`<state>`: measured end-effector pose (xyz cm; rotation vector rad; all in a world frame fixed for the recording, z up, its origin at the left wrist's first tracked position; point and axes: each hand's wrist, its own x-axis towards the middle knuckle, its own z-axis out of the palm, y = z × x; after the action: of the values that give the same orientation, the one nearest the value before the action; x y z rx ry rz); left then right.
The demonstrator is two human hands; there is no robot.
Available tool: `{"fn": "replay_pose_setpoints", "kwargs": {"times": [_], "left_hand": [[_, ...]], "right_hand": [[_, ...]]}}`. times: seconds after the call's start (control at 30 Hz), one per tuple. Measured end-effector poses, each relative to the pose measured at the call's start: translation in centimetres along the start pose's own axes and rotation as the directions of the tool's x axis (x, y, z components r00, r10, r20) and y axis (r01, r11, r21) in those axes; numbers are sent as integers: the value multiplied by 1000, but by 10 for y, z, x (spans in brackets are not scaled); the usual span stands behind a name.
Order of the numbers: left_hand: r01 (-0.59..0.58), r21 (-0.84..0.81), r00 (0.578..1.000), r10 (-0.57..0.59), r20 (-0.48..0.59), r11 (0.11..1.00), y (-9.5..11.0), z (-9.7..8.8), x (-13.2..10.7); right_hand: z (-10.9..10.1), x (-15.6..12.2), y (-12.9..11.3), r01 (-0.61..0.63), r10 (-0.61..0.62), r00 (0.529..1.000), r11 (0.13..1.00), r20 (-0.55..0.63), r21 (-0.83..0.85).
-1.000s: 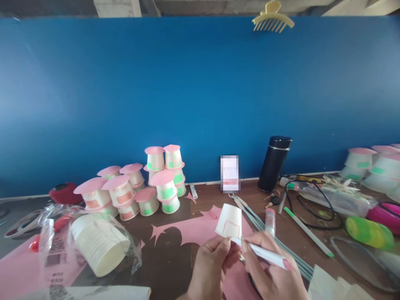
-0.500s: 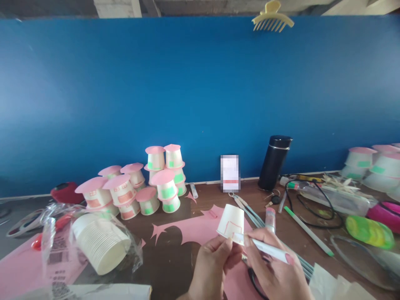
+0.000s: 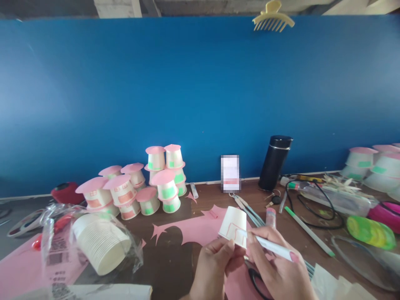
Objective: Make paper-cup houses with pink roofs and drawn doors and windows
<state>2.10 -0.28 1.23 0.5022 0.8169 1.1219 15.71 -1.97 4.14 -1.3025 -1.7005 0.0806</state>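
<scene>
My left hand [image 3: 214,266] pinches the rim of an upside-down white paper cup [image 3: 233,221], tilted over the table. A red outline of a door shape is drawn on the cup's side. In my right hand [image 3: 275,266] is a white marker with a pink end [image 3: 273,246], its tip at the cup's drawn outline. Beneath both hands lies cut pink paper [image 3: 200,229], with a dark scissor-like handle [image 3: 256,281] partly hidden by my right hand.
Paper cups with pink paper tops [image 3: 165,187] stand stacked at the left. A bagged stack of cups [image 3: 101,243] lies in front. At the right are a black flask [image 3: 275,162], a green-capped marker [image 3: 309,231], cables, and green tape rolls [image 3: 370,232]. A phone [image 3: 230,173] leans against the blue wall.
The cup has shifted slightly right and down with my left hand. My right hand and the marker have moved a little right, the tip now higher on the cup's drawing.
</scene>
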Motion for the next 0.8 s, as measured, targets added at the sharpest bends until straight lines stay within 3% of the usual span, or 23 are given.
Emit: {"fn": "replay_pose_setpoints", "kwargs": {"times": [0.33,0.8], "left_hand": [[2,15,1000,-2,25,1000,2,0,-2],[-18,31,999,17,44,999,2,-3,-1]], "right_hand": [[2,-2,7,3,-4,1000,999,23,36],[2,-3,-8,-39,35,997,997,64,61]]}}
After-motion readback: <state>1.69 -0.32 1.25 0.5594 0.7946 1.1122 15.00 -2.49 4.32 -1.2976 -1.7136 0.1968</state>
